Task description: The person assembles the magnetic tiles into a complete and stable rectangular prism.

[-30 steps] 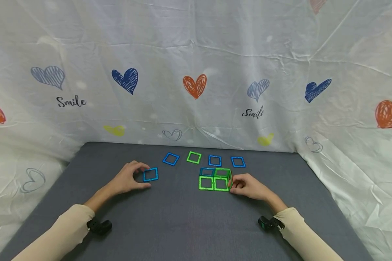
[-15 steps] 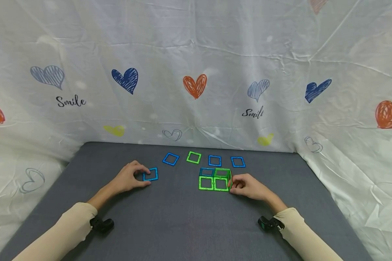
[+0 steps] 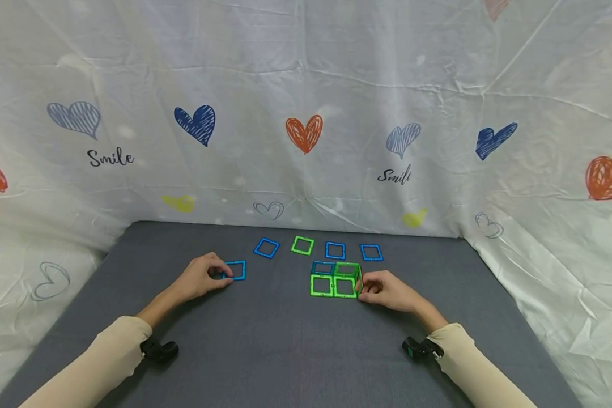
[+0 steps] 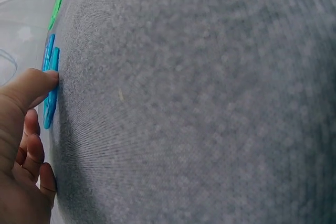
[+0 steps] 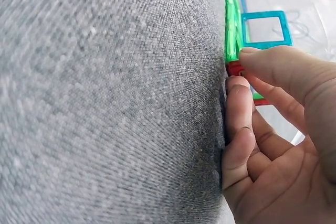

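Note:
My left hand (image 3: pixel 201 276) pinches the left edge of a blue square magnetic tile (image 3: pixel 239 262); in the left wrist view the thumb lies over the rim of this blue tile (image 4: pixel 54 59). To the right, two green tiles (image 3: pixel 322 295) lie side by side at the front of a joined group. Behind them stand a blue tile (image 3: pixel 313 268) and a green tile (image 3: pixel 348 264). My right hand (image 3: pixel 387 290) grips the group's right side, where thumb and fingers pinch a red tile (image 5: pixel 235 68); most of that tile is hidden by the fingers.
Behind the group, loose blue tiles (image 3: pixel 335 243) and one green tile (image 3: pixel 302 252) lie in a row on the grey tabletop (image 3: pixel 285 351). A white curtain (image 3: pixel 306 181) printed with hearts hangs along the table's far edge.
The left thumb and fingers have closed in on the blue tile's left edge, and the tile has shifted slightly away. The right hand and the joined group stay in place.

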The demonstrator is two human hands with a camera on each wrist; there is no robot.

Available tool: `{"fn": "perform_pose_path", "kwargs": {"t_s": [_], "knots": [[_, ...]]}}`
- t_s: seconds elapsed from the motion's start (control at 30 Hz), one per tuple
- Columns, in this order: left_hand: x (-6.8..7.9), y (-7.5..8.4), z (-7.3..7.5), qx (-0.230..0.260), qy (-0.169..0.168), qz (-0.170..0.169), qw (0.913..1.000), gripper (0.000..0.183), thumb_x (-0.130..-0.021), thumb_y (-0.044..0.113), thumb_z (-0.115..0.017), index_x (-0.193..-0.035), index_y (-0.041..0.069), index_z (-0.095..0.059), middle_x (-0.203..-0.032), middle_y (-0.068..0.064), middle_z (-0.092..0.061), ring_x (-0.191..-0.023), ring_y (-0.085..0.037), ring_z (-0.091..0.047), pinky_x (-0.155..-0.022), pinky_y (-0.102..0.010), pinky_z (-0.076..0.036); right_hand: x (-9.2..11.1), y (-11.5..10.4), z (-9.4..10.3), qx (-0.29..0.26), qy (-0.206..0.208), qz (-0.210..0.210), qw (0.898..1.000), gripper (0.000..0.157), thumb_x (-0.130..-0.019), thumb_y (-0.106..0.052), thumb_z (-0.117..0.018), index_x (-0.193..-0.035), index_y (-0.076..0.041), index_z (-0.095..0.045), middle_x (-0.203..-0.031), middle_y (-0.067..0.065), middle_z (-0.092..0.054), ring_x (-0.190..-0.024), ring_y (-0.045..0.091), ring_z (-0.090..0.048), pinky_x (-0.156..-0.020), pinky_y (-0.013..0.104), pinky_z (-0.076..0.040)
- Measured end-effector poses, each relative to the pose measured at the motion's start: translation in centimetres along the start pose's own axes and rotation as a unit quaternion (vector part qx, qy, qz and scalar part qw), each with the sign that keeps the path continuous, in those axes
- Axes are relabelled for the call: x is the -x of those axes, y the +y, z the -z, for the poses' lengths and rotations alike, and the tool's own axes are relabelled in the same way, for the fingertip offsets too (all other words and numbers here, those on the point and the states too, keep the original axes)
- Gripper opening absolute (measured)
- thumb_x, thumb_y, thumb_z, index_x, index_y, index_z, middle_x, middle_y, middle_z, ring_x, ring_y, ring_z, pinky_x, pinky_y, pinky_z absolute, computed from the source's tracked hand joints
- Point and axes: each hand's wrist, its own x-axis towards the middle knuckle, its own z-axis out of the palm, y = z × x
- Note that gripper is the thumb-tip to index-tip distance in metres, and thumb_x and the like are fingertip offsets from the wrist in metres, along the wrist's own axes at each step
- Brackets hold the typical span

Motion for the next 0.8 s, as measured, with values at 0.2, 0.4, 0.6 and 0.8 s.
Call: {"fn": "perform_pose_path", "kwargs": {"t_s": [0.2,0.4,0.6,0.8], "knots": [[-0.17,0.04,-0.05,0.000,0.002,-0.003,1.0000,0.012,-0.085,0.009,-0.085,-0.088,0.018,-0.078,-0.088,0.000,-0.057,-0.073,-0.017,-0.046,-0.065,-0.032,-0.041,-0.10,0.07,0.09,-0.001,-0.001,0.000,1.000,0.007,-0.097,-0.004,-0.071,-0.104,-0.001,-0.070,-0.084,0.006,-0.067,-0.068,0.013,-0.056,-0.060,0.024,-0.044],[-0.05,0.19,-0.06,-0.004,-0.003,0.000,1.0000,0.012,-0.085,0.008,-0.085,-0.087,0.018,-0.078,-0.088,0.000,-0.056,-0.074,-0.017,-0.046,-0.065,-0.032,-0.041,-0.04,-0.08,0.15,0.000,-0.002,0.003,1.000,0.008,-0.097,-0.003,-0.070,-0.104,0.000,-0.070,-0.084,0.006,-0.067,-0.068,0.013,-0.057,-0.061,0.024,-0.046],[0.20,0.42,0.18,-0.002,-0.004,-0.003,1.0000,0.010,-0.086,0.009,-0.084,-0.088,0.017,-0.078,-0.088,0.001,-0.056,-0.073,-0.017,-0.046,-0.064,-0.032,-0.041,0.04,-0.26,0.10,0.000,-0.001,0.002,1.000,0.008,-0.097,-0.002,-0.070,-0.104,0.000,-0.070,-0.085,0.006,-0.067,-0.069,0.017,-0.059,-0.062,0.025,-0.047],[0.28,0.76,0.65,-0.004,0.013,-0.007,0.9999,0.008,-0.088,0.008,-0.082,-0.088,0.015,-0.078,-0.090,0.000,-0.057,-0.074,-0.017,-0.048,-0.065,-0.032,-0.042,0.11,-0.47,0.03,-0.002,-0.001,-0.003,1.000,0.008,-0.097,-0.002,-0.069,-0.104,0.001,-0.070,-0.085,0.006,-0.067,-0.070,0.020,-0.061,-0.063,0.026,-0.048]]}}
